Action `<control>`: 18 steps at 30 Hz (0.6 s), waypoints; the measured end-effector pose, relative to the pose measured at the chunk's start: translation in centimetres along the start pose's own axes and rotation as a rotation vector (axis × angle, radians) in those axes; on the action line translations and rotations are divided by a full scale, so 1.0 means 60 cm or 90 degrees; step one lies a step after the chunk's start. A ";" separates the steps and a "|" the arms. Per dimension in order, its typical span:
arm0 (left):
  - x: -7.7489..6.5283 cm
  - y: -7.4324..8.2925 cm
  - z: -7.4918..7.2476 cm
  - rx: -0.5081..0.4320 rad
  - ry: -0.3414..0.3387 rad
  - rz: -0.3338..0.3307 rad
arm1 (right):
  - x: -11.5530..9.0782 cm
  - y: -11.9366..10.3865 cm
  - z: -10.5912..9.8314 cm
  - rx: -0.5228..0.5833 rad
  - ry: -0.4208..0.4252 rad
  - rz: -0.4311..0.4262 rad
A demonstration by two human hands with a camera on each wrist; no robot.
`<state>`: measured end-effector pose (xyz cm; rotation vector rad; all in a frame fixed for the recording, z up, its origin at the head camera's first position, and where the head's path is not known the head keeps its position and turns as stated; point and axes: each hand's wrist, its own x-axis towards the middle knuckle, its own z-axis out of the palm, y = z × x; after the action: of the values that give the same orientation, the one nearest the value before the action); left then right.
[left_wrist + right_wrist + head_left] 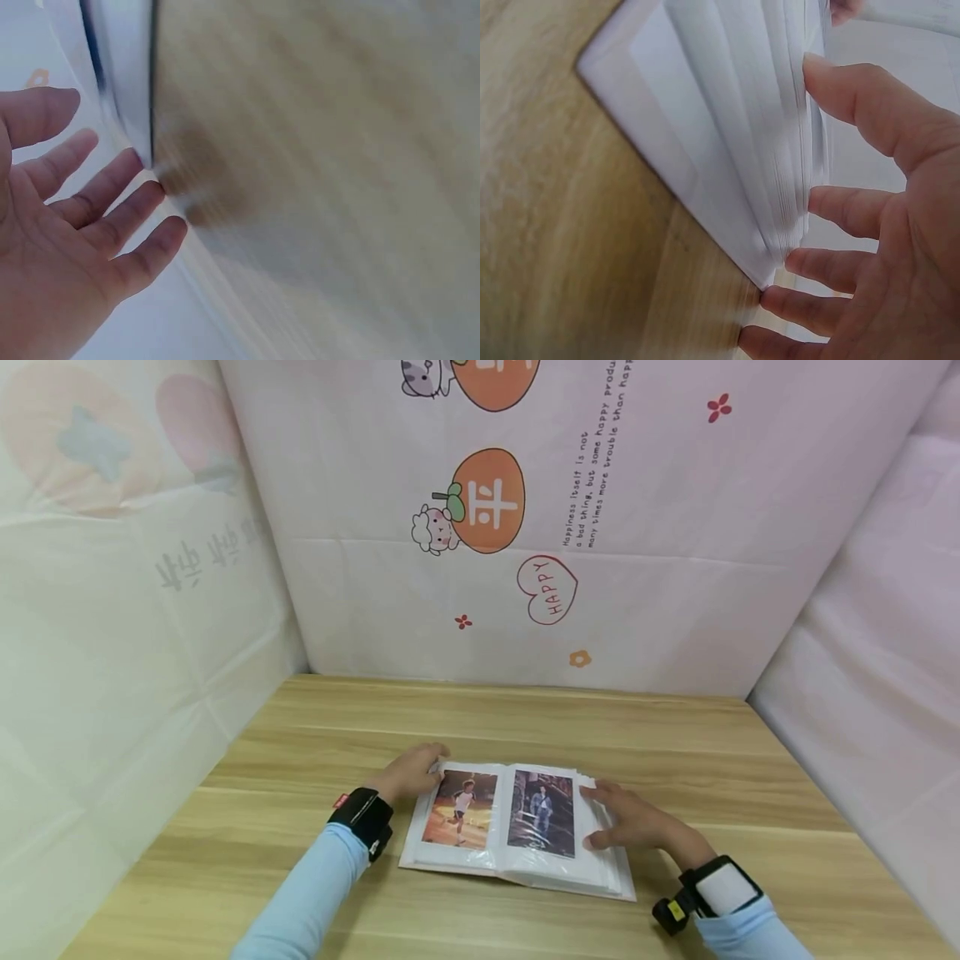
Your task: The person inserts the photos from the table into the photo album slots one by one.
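A photo album (551, 870) lies spread out on the wooden table, with clear sleeves on both pages. Its left page shows a photo of a running child (461, 808); the right one holds a photo of a standing person (541, 814). At the album's upper left corner is my left hand (408, 772), its fingers loosely extended along the edge in the left wrist view. My right hand (636, 821) is at the right edge. In the right wrist view, its thumb touches the stacked pages (739, 127) and its spread fingers reach the album's edge and corner.
The wood-grain table (360, 718) extends around the album. White printed cloth (360, 593) hangs behind it, with further cloth walls on the left (135, 668) and right (862, 677). Both wrists carry black strapped devices (363, 818).
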<state>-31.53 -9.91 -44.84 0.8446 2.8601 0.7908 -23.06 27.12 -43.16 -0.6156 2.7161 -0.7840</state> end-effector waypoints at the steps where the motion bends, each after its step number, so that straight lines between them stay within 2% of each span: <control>1: 0.000 0.001 -0.001 0.004 -0.002 0.000 | 0.000 -0.001 0.000 0.001 -0.002 -0.006; 7: 0.000 0.009 -0.013 0.017 -0.012 0.003 | -0.001 -0.005 0.001 0.009 -0.013 -0.020; 11: 0.000 0.010 -0.015 -0.005 -0.007 -0.008 | -0.001 -0.004 0.002 0.011 -0.016 -0.022; 15: 0.000 0.004 -0.013 -0.068 0.009 -0.065 | -0.001 -0.001 0.003 0.013 -0.016 -0.022; 18: -0.005 0.001 -0.016 -0.154 0.031 -0.142 | 0.000 0.004 0.004 0.006 -0.013 -0.020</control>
<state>-31.42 -10.49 -43.99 0.4743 2.7563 1.1092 -23.05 27.20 -43.46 -0.6625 2.6893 -0.7929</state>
